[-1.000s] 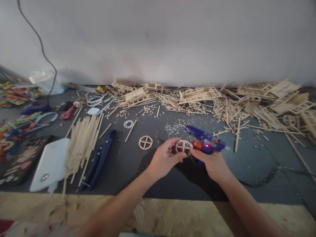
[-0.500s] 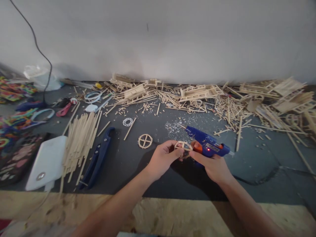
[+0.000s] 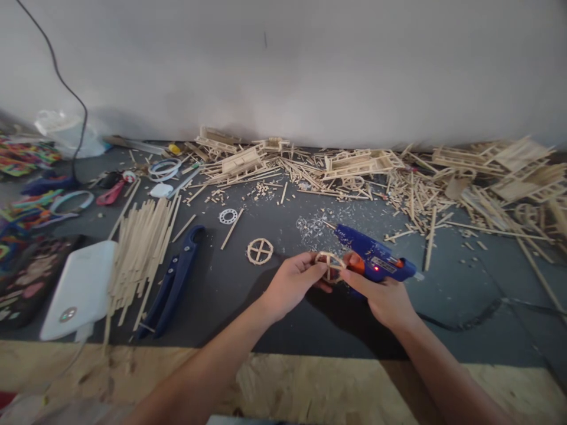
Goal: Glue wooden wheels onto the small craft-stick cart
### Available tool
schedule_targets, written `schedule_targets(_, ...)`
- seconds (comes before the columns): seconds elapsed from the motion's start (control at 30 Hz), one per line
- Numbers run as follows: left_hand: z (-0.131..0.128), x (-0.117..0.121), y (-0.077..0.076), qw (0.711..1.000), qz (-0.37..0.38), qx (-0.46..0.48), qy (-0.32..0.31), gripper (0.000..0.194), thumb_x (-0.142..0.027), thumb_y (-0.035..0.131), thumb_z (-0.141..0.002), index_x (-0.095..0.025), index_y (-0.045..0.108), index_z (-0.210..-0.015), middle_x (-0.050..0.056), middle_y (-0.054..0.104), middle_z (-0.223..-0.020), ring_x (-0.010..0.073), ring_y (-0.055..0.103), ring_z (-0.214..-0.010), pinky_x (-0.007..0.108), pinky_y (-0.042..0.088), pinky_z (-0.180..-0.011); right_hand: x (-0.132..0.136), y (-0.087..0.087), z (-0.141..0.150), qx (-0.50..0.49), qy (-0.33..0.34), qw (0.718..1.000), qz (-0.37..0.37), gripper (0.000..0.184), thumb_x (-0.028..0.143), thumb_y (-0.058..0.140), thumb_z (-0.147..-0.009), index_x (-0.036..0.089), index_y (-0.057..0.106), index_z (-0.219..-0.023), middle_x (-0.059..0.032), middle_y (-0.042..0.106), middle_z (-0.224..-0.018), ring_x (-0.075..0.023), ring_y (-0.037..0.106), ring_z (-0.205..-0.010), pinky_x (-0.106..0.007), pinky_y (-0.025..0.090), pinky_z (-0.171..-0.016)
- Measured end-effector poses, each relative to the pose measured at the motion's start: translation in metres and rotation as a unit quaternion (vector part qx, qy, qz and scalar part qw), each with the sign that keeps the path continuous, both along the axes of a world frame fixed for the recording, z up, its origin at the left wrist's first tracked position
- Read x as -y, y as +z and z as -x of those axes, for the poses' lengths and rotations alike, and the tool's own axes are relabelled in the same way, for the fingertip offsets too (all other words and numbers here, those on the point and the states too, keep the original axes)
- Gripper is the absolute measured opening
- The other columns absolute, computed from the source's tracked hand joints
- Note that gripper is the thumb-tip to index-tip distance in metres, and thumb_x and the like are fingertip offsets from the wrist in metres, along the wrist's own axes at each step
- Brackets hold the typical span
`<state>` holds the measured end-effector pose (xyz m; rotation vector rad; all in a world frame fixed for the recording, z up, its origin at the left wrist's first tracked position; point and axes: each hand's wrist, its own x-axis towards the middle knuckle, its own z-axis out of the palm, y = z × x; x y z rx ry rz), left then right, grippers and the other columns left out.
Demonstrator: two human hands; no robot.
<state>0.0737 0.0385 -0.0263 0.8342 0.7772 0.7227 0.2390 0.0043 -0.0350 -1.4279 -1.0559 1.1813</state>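
My left hand (image 3: 292,283) pinches a small wooden spoked wheel (image 3: 330,260) at its left rim, holding it a little above the dark mat. My right hand (image 3: 385,298) grips a blue glue gun (image 3: 372,260) with an orange nozzle end and a lit red lamp; its tip meets the wheel's right side. A second, finished wooden wheel (image 3: 260,251) lies flat on the mat just left of my left hand.
Blue cutters (image 3: 170,289) and a bundle of long wooden sticks (image 3: 139,248) lie at the left, beside a white device (image 3: 75,292). Stick frames and scraps (image 3: 354,168) pile along the wall. A white ring (image 3: 228,216) lies behind the wheel. A black cable (image 3: 469,321) runs right.
The wheel in my left hand has tipped from facing me to nearly edge-on, staying against the glue gun's tip. Both hands have stayed in place; the view drifted slightly.
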Motion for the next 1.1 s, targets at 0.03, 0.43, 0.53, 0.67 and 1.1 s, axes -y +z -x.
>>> schedule_targets(0.03, 0.000, 0.000, 0.000, 1.000, 0.000, 0.000, -0.006, 0.025, -0.032, 0.061, -0.076, -0.011, 0.064, -0.090, 0.006, 0.065, -0.078, 0.0127, 0.060, -0.068, 0.027, 0.050, -0.065, 0.000, 0.000, 0.001, 0.006, -0.009, 1.000, -0.005, 0.017, 0.030, 0.072, -0.065, 0.022, 0.061, -0.076, 0.0003, 0.063, -0.075, -0.0167, 0.058, -0.071, -0.031, 0.048, -0.070)
schedule_targets(0.43, 0.017, -0.017, -0.003, 0.973, -0.096, -0.125, 0.167, 0.023, -0.034, 0.060, -0.078, -0.014, 0.060, -0.088, 0.006, 0.067, -0.086, 0.0120, 0.060, -0.071, 0.024, 0.048, -0.064, 0.002, -0.001, 0.003, 0.081, -0.029, 0.996, 0.003, 0.017, 0.035, 0.068, -0.065, 0.020, 0.058, -0.064, -0.0003, 0.060, -0.059, -0.0172, 0.057, -0.060, -0.031, 0.049, -0.062)
schedule_targets(0.53, 0.017, -0.016, -0.005, 0.971, -0.099, -0.115, 0.185, 0.022, -0.035, 0.062, -0.076, -0.014, 0.062, -0.083, 0.003, 0.068, -0.079, 0.0114, 0.061, -0.068, 0.025, 0.049, -0.068, 0.004, 0.000, 0.005, 0.110, -0.025, 0.993, 0.016, 0.020, 0.037, 0.066, -0.065, 0.020, 0.057, -0.061, 0.0005, 0.059, -0.054, -0.0166, 0.057, -0.055, -0.029, 0.048, -0.057)
schedule_targets(0.67, 0.016, -0.015, -0.005, 0.972, -0.091, -0.093, 0.197, 0.020, -0.033, 0.064, -0.075, -0.015, 0.062, -0.081, 0.003, 0.069, -0.078, 0.0109, 0.062, -0.067, 0.025, 0.050, -0.067, 0.004, 0.000, 0.007, 0.128, 0.000, 0.991, 0.028, 0.023, 0.038, 0.062, -0.068, 0.020, 0.054, -0.056, 0.0016, 0.057, -0.049, -0.0151, 0.056, -0.051, -0.027, 0.045, -0.054)
schedule_targets(1.1, 0.015, -0.015, -0.004, 0.971, -0.099, -0.087, 0.199, 0.017, -0.031, 0.064, -0.075, -0.014, 0.062, -0.079, 0.003, 0.069, -0.076, 0.0099, 0.061, -0.063, 0.024, 0.051, -0.065, 0.004, -0.004, 0.007, 0.121, 0.004, 0.992, 0.030, 0.021, 0.034, 0.058, -0.071, 0.020, 0.051, -0.056, 0.0028, 0.054, -0.044, -0.0141, 0.053, -0.046, -0.027, 0.041, -0.054)
